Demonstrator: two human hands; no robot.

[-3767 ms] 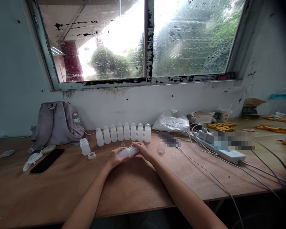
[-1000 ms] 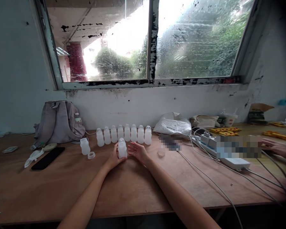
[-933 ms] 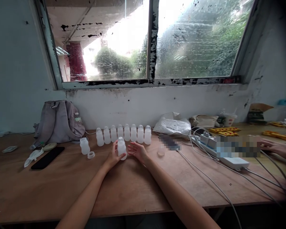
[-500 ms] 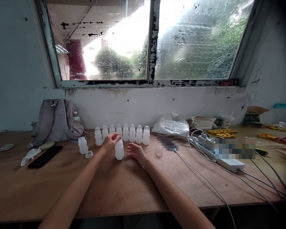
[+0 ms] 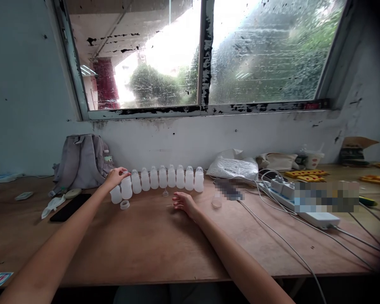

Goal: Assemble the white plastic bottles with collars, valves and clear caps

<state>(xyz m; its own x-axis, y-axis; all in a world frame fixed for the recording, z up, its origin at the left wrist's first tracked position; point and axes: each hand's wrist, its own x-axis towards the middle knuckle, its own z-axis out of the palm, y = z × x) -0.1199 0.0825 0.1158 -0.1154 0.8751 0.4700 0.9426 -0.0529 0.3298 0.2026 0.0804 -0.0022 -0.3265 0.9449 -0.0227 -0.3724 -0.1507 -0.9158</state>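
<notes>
At the left end of a row of frosted white baby bottles, my left hand pinches the top of one capped bottle, which stands upright on the table. Another bottle is partly hidden behind my left wrist. A white collar ring lies just in front of these two. My right hand hovers low over the table's middle, fingers loosely apart and holding nothing. Near it, in front of the row, a small clear nipple rests on the wood.
Left of the bottles are a grey backpack, a black phone and a white crumpled item. To the right are a clear cap, a silvery plastic bag, a power strip with trailing cables, and yellow parts.
My left hand has carried the bottle from the middle to the row's left end. The nipple now shows where the bottle stood before it. The view has shifted slightly; the right hand stays open.
</notes>
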